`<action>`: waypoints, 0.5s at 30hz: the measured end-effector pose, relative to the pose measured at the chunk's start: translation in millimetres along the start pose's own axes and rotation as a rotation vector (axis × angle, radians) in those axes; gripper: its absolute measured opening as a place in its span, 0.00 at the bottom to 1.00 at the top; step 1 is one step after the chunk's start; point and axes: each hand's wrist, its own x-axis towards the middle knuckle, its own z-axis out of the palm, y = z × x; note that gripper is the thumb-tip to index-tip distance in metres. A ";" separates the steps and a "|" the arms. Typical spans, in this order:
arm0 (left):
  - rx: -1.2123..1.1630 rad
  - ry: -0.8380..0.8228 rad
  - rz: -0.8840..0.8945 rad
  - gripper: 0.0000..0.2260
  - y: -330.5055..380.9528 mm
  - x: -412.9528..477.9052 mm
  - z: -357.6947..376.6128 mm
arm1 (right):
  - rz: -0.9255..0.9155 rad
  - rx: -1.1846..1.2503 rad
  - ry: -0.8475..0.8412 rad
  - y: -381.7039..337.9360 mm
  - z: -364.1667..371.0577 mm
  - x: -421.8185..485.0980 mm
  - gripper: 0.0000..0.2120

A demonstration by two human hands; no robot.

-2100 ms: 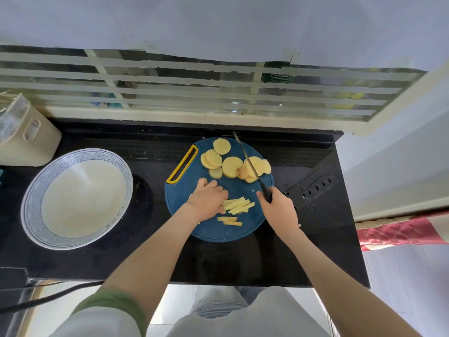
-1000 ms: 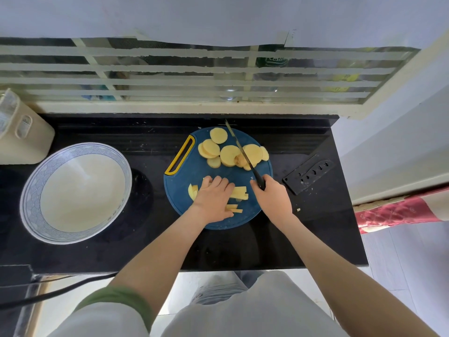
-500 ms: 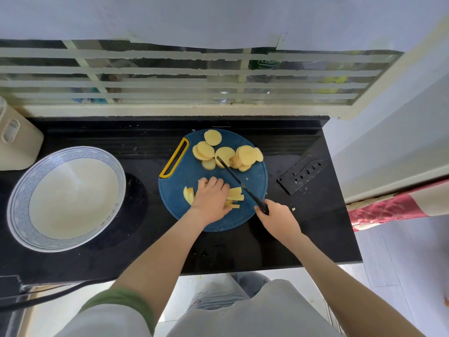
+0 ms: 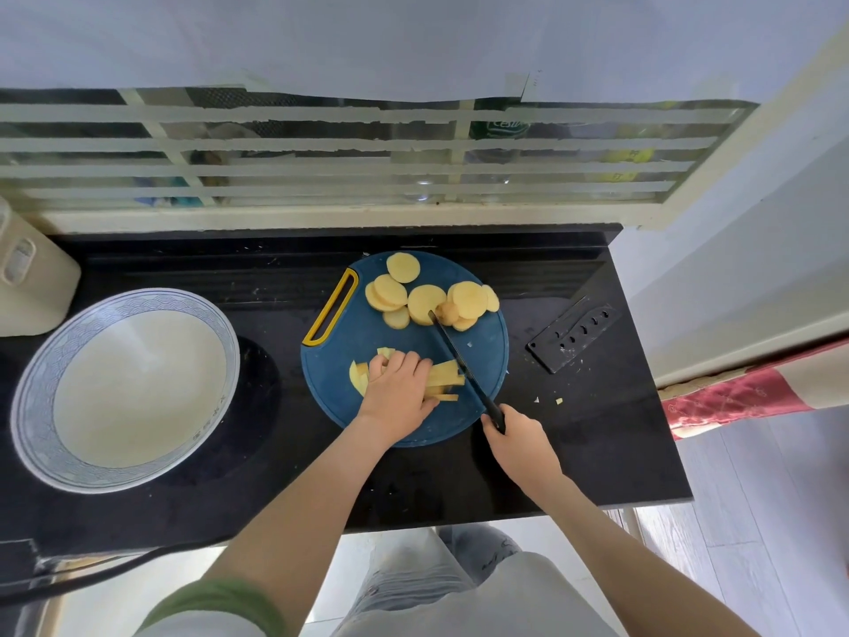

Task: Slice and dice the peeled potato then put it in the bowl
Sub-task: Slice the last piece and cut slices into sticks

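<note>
Slicing looks done, dicing barely begun, I judge: potato rounds heaped at the top of the blue cutting board, one batch cut to potato sticks mid-board, and I see no potato in the bowl at frame left. Left hand curls over the sticks, pinning them; right hand is clamped on the knife handle. The sticks' long axis runs left-right, and the blade crosses their right ends, tip toward the rounds.
</note>
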 end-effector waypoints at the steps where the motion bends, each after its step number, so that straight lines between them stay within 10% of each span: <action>1: 0.001 -0.003 0.004 0.24 -0.3 0.2 0.0 | 0.005 0.015 0.005 -0.7 2.4 -0.6 0.10; 15: -0.020 0.009 0.081 0.22 -7.0 1.3 -0.4 | 0.006 -0.057 0.015 9.7 -4.2 -3.2 0.10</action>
